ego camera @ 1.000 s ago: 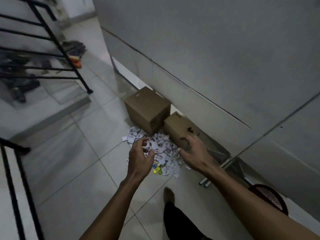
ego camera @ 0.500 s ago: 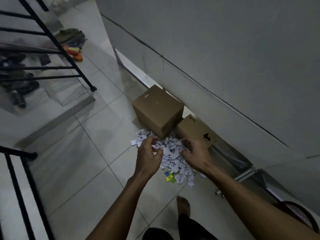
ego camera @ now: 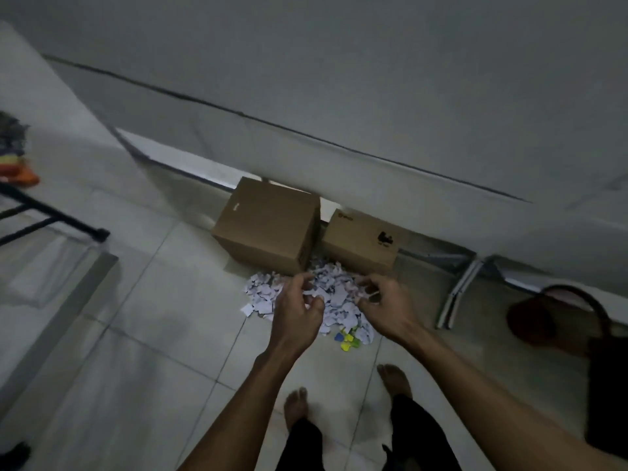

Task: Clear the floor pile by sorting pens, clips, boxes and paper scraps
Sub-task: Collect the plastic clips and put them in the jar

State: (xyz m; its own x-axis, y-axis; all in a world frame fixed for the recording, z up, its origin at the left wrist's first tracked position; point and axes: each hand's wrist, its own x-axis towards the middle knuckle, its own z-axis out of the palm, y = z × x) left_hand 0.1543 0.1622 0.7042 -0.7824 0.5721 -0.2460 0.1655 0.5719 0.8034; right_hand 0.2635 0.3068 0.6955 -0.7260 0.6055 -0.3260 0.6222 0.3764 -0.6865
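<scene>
where the tiled floor [ego camera: 142, 351] meets the grey wall [ego camera: 373, 79], a pile of white paper scraps [ego camera: 334, 300] lies in front of two brown cardboard boxes, a large box [ego camera: 268, 229] and a smaller box [ego camera: 360, 241] just beside it on the right. a few yellow, green and blue clips [ego camera: 348, 339] sit at the pile's near edge. the left hand [ego camera: 297, 317] and right hand [ego camera: 387, 305] hover over the scraps with fingers curled; whether either pinches a scrap cannot be told. two bare feet [ego camera: 295, 406] stand below. a black railing [ego camera: 51, 219] runs at the left.
</scene>
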